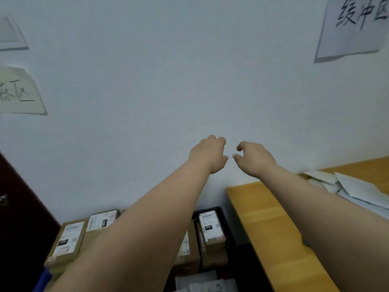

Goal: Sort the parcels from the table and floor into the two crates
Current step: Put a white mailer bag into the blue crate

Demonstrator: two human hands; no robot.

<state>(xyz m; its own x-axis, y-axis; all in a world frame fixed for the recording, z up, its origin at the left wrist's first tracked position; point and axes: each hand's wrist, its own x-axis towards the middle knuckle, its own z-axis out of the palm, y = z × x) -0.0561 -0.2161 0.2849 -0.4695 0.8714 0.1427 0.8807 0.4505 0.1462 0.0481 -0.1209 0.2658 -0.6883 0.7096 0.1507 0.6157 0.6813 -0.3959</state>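
A: Where are the hands?
B: Both raised before the white wall (189, 81). The left hand (209, 153) and right hand (255, 158) are close together, fingers loosely curled, grasping nothing.
A: And the parcels?
B: Brown cardboard parcels (67, 239) with white labels lie below the left forearm; one labelled parcel (211, 227) stands in the black crate (228, 226), just left of the yellow counter (267, 228). White mailer bags (355, 190) lie on that counter

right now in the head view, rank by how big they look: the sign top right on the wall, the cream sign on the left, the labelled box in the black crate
1. sign top right
2. cream sign, though cut by the frame edge
3. labelled box in the black crate; distance from the camera differs, so true sizes are unsure
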